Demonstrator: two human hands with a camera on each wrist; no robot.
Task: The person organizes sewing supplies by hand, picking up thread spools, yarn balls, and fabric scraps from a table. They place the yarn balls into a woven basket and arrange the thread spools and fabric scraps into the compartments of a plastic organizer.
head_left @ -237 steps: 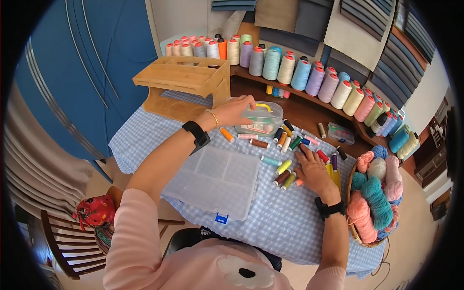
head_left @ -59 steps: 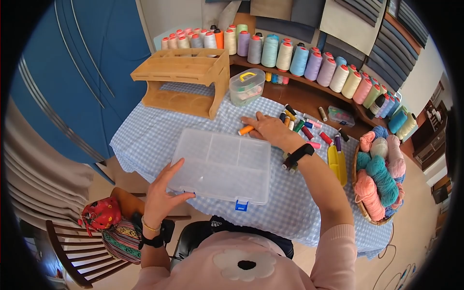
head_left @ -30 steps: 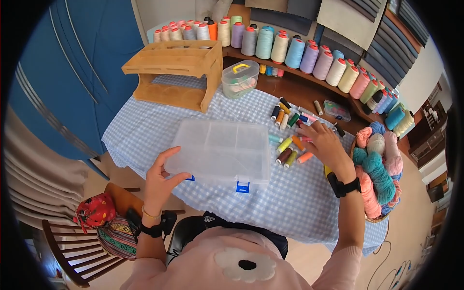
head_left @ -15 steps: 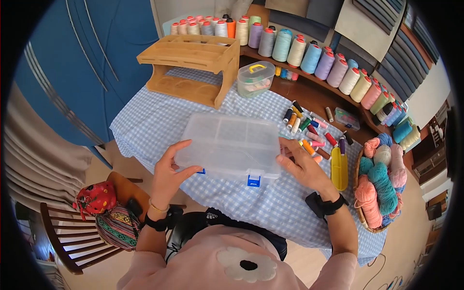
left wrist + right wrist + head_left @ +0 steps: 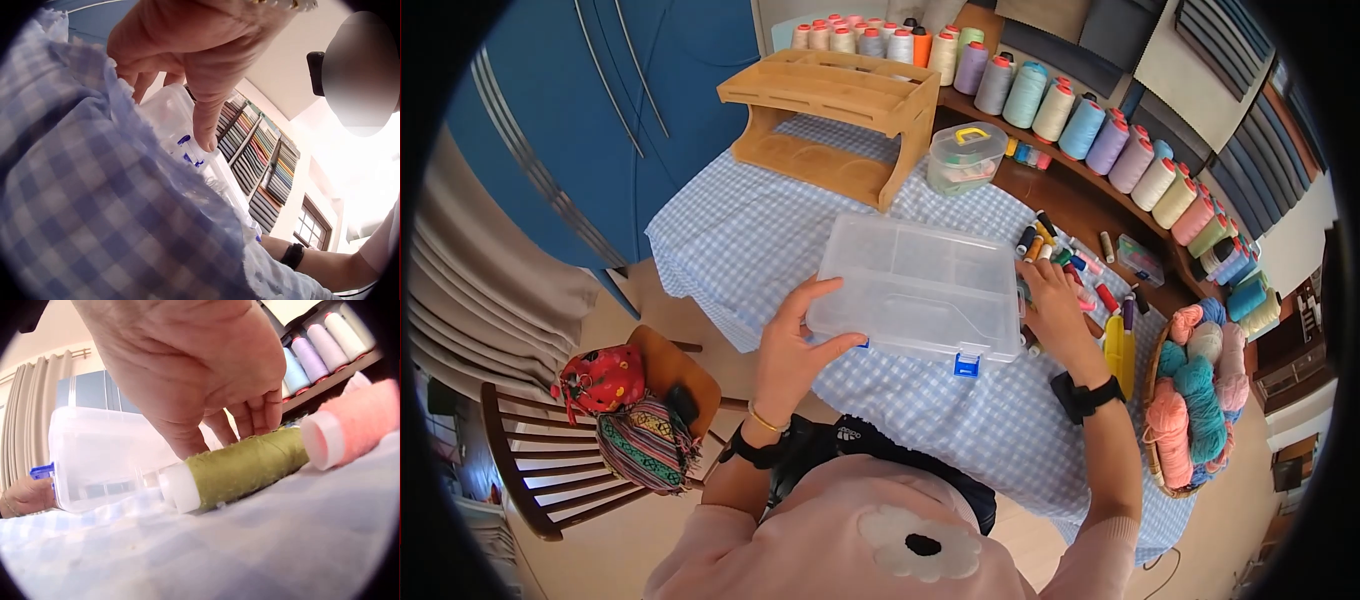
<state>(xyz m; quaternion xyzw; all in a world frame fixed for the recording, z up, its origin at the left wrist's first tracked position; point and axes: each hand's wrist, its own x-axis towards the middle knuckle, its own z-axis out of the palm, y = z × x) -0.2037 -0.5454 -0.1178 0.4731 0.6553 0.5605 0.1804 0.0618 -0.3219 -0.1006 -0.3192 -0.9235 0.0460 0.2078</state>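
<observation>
Pink shirt [image 5: 825, 525]: nearest item; white flower with dark centre on the front.
Left hand [image 5: 793, 335]: clamped on the left front corner of the clear plastic box [image 5: 930, 290], thumb at the front side, fingers at the left edge.
Clear plastic box: on the counter [image 5: 730, 270], between the two hands; dividers visible through the top; blue latches [image 5: 967, 364] on the side facing the person.
Counter: covered with blue-and-white checked cloth.
Right hand [image 5: 1060, 310]: at the right edge of the box, fingers bent down behind the olive spool [image 5: 250, 464]; fingertips hidden, so cannot tell whether clamped on anything.
Olive spool: on its side, near the box; coral spool [image 5: 365, 422] just beside it.
Small spools [image 5: 1107, 298]: scattered right of the box, around and beyond the right hand.
Yellow tray [image 5: 1113, 345]: between the right hand and the wicker basket [image 5: 1152, 432].
Wicker basket: filled with yarn [image 5: 1208, 410].
Lidded tub [image 5: 965, 160]: beyond the box; yellow handle on top.
Wooden rack [image 5: 830, 95]: left of the tub.
Shelf [image 5: 1002, 126]: carries a row of thread cones [image 5: 1083, 130].
Fabric samples [image 5: 1205, 55]: behind the shelf.
</observation>
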